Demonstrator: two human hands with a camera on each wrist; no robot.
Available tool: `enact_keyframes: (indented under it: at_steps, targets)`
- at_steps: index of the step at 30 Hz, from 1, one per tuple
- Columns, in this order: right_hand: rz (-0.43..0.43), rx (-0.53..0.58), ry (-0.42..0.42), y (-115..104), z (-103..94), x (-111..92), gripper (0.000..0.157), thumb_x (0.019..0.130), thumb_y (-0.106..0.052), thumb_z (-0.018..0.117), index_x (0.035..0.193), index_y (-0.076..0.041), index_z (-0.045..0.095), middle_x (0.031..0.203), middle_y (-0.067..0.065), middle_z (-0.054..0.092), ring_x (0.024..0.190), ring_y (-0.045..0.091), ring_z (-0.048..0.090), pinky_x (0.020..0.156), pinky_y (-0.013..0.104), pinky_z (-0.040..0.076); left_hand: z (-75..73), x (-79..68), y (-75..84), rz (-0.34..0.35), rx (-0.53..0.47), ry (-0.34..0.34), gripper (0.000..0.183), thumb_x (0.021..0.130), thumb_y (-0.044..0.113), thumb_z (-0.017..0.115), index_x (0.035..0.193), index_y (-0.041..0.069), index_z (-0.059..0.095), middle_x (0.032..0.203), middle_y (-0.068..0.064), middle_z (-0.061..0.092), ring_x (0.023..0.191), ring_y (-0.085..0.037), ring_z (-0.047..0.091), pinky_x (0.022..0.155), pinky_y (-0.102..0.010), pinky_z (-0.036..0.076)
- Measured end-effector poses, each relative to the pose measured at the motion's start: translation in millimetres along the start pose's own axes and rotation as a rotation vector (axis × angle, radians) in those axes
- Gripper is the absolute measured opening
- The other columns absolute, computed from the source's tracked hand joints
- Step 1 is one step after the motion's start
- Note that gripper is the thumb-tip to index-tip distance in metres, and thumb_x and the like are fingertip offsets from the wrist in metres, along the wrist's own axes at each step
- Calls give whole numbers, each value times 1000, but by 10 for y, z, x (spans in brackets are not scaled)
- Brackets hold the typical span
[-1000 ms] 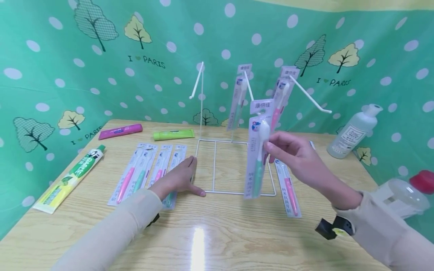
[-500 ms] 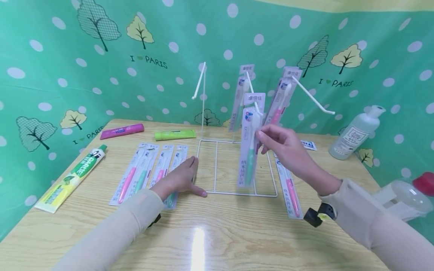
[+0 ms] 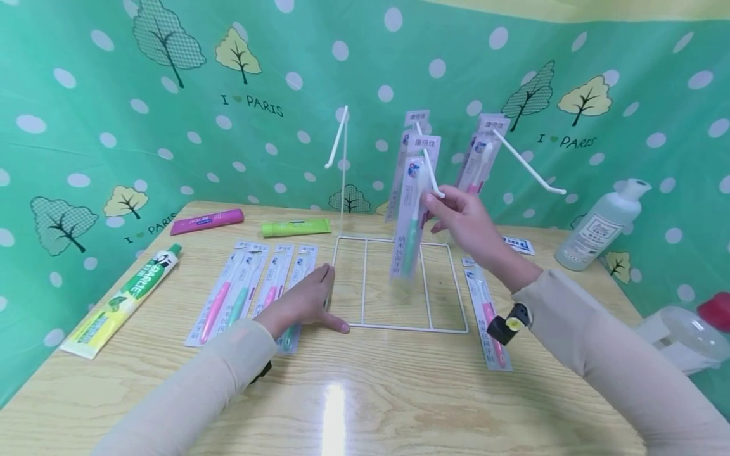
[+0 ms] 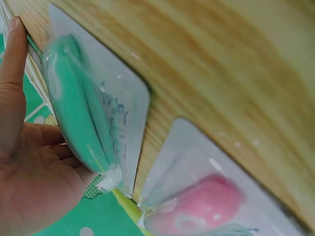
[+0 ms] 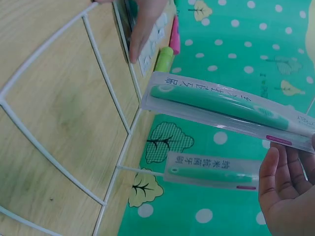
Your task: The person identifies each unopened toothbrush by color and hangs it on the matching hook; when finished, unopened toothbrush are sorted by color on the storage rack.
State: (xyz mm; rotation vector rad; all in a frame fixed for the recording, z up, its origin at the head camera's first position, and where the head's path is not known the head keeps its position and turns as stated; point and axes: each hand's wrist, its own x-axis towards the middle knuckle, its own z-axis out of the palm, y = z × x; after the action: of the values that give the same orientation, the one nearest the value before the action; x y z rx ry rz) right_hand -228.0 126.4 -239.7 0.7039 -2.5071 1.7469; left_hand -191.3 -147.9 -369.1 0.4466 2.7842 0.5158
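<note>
Crowding your white wire rack (image 3: 365,285) on the wood-grain table (image 3: 399,392) are four flat toothbrush packets (image 3: 242,288), pink and green by turns, to its left, and one pink-handled toothbrush packet (image 3: 486,310) to its right, partly covered by the black wrist camera (image 3: 503,328); beyond the four lie a magenta tube (image 3: 207,221) and a lime-green tube (image 3: 296,227), with a long yellow, white and green toothpaste tube (image 3: 122,301) farther left; well off to the right are a translucent bottle with a white label (image 3: 599,225) and a clear container with a red lid (image 3: 684,335); nearer your reach, pink-handled hanging packets (image 3: 478,158) are just beside your fingers.

Of your hands, the right hand (image 3: 464,218) pinches the edge of a green-handled toothbrush packet (image 3: 408,209), slightly tilted, the white middle hook (image 3: 431,172) coming out through its top; another green-handled packet (image 3: 399,171) hangs behind it; your left hand (image 3: 305,301) holds nothing, fingers straight and thumb spread, fingertips at the rack's left side, palm over the rightmost flat packet; your forearms slant inward from both lower corners.
</note>
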Motion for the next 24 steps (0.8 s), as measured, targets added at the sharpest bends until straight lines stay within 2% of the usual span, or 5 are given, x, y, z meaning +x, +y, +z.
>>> enact_keyframes:
  at_steps: [6, 15, 24]
  targets:
    - [41, 0, 21, 37, 8, 199, 41, 92, -40, 48, 117, -9, 57, 109, 7, 61, 95, 21, 57, 78, 44, 49, 12, 4, -15, 1, 21, 0, 132, 52, 68, 71, 143, -4, 8, 149, -22, 5, 136, -33, 8, 110, -40, 13]
    - [94, 22, 57, 42, 11, 411, 37, 94, -34, 47, 116, -5, 56, 110, 10, 60, 96, 22, 56, 81, 46, 48, 17, 6, -24, 9, 23, 7, 132, 52, 68, 71, 143, -4, 8, 148, -22, 6, 136, -33, 9, 110, -40, 13]
    - [93, 22, 55, 87, -16, 505, 39, 93, -36, 48, 117, -6, 55, 110, 9, 59, 101, 26, 55, 81, 40, 49, 16, -4, -28, 8, 23, 13, 131, 53, 67, 71, 143, -4, 7, 148, -22, 5, 136, -32, 8, 110, -40, 13]
